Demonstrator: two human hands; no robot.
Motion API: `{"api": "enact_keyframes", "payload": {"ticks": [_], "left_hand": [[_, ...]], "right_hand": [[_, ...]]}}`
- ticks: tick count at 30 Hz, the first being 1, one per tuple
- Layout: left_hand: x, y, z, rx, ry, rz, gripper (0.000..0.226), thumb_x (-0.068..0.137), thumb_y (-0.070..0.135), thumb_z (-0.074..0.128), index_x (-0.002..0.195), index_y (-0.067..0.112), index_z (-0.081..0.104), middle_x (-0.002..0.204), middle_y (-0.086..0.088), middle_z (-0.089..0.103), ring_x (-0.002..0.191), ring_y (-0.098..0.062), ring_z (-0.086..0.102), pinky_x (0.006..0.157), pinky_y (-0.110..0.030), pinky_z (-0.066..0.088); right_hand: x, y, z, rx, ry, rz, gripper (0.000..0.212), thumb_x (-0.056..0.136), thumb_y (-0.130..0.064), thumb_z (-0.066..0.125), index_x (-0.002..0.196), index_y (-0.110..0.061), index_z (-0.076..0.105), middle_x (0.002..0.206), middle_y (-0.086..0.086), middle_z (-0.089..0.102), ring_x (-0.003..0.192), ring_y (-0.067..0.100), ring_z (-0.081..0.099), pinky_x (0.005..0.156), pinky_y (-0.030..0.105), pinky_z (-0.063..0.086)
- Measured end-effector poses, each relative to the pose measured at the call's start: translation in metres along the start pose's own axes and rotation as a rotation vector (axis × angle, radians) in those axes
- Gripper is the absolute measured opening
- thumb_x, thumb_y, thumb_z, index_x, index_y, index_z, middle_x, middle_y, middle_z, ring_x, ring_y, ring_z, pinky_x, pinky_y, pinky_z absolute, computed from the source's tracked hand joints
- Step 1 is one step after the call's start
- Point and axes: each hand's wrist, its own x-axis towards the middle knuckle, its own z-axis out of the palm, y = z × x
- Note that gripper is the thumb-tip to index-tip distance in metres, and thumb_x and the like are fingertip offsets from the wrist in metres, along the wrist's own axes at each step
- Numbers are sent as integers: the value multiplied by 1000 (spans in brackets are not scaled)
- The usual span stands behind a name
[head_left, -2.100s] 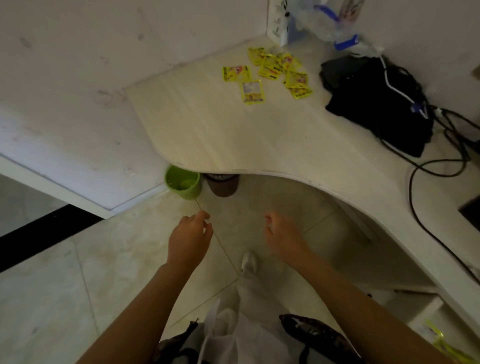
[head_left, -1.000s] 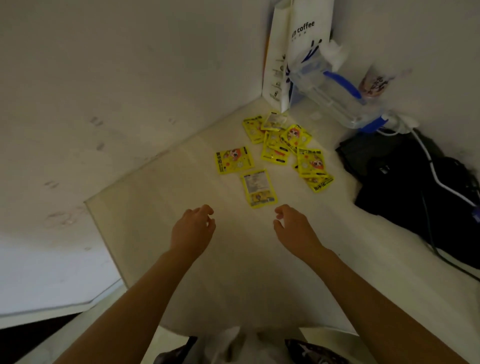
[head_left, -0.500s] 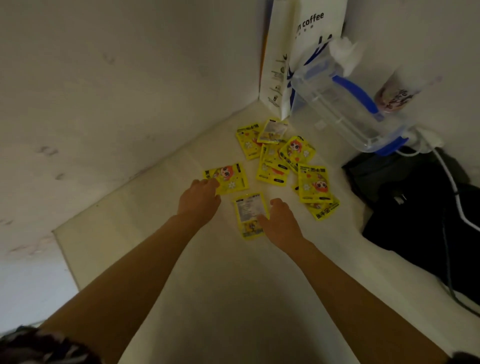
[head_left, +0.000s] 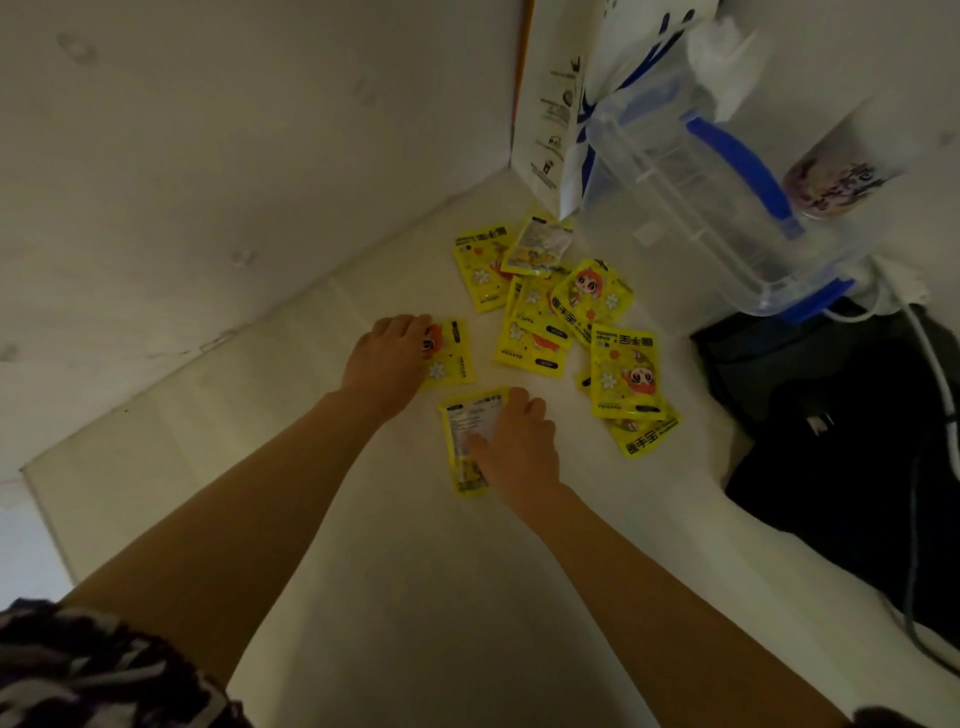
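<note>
Several yellow sachets (head_left: 540, 332) lie scattered on the pale desk (head_left: 415, 597) near its back corner. My left hand (head_left: 387, 358) rests on one printed sachet (head_left: 454, 358), with its fingertips over that sachet's left half. My right hand (head_left: 517, 444) lies on a sachet turned label side up (head_left: 465, 431); the thumb is across its face and the bent fingers touch its far right corner. Both sachets lie flat on the desk.
A clear plastic box with blue clips (head_left: 717, 208) and a white paper bag (head_left: 561, 104) stand in the corner. A printed cup (head_left: 836, 182) is behind the box. A black bag (head_left: 852, 441) with white and black cables lies to the right. Walls close the left and back.
I came up to the desk and both hands reached forward from above the floor. They now touch the two nearest sachets, the right hand further onto its sachet than half a second ago.
</note>
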Motion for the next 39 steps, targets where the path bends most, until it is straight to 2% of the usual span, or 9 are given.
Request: {"api": "enact_keyframes", "payload": {"ticks": [6, 13, 19, 24, 28, 31, 33, 36, 39], "left_hand": [[-4, -2, -1, 52, 35, -89, 62, 89, 32, 61, 144, 21, 35, 137, -10, 44, 123, -33, 42, 98, -46, 33], [-19, -7, -1, -39, 0, -251, 45, 87, 35, 62, 127, 17, 53, 120, -10, 47, 107, -29, 53, 98, -42, 29], [-33, -8, 1, -369, 1, -321, 24, 83, 27, 68, 99, 14, 56, 92, -11, 64, 84, -29, 61, 65, -32, 42], [-27, 9, -5, -484, 52, -316, 21, 80, 21, 73, 90, 15, 55, 74, -2, 59, 58, -10, 52, 49, -19, 35], [-8, 31, -14, -646, 116, -336, 27, 73, 19, 78, 90, 9, 59, 76, -7, 60, 66, -21, 59, 58, -30, 48], [11, 56, -21, -727, 118, -302, 26, 73, 17, 78, 88, 11, 58, 65, 2, 56, 49, -2, 55, 49, -21, 44], [25, 75, -26, -752, 110, -256, 26, 75, 18, 78, 92, 11, 60, 72, -2, 59, 54, -6, 57, 50, -22, 42], [46, 99, -31, -755, 87, -215, 30, 77, 19, 76, 102, 9, 63, 83, -3, 60, 71, -17, 60, 56, -24, 41], [67, 120, -28, -753, 57, -175, 32, 77, 21, 76, 103, 7, 63, 87, -5, 64, 77, -12, 64, 61, -23, 46]], "right_hand": [[1, 2, 3, 30, -18, 21, 77, 80, -34, 70, 137, -8, 25, 131, 12, 43, 121, 33, 44, 90, 44, 45], [-2, 10, 2, 60, -93, 4, 49, 82, -29, 66, 120, -8, 44, 126, 12, 45, 116, 30, 47, 90, 37, 43], [-7, 26, -13, 250, -100, 0, 28, 83, -19, 64, 99, -11, 43, 100, 10, 53, 93, 28, 55, 70, 35, 43], [-6, 47, -35, 325, -44, 30, 33, 82, -17, 68, 105, -6, 48, 110, 13, 58, 99, 29, 58, 66, 29, 42], [1, 64, -63, 385, 26, 56, 40, 82, -16, 70, 115, -5, 50, 113, 10, 58, 100, 25, 56, 70, 27, 41], [8, 76, -85, 422, 93, 73, 54, 83, -16, 69, 130, -6, 44, 126, 11, 56, 116, 28, 55, 84, 29, 45], [16, 83, -98, 414, 130, 108, 50, 84, -16, 68, 127, -6, 46, 125, 10, 56, 102, 22, 56, 65, 10, 39], [29, 91, -113, 413, 181, 159, 39, 83, -15, 67, 116, -4, 50, 115, 12, 57, 75, 16, 48, 46, 11, 35], [43, 97, -121, 384, 233, 168, 44, 85, -18, 64, 124, -5, 48, 125, 14, 56, 105, 29, 56, 72, 24, 39]]}}
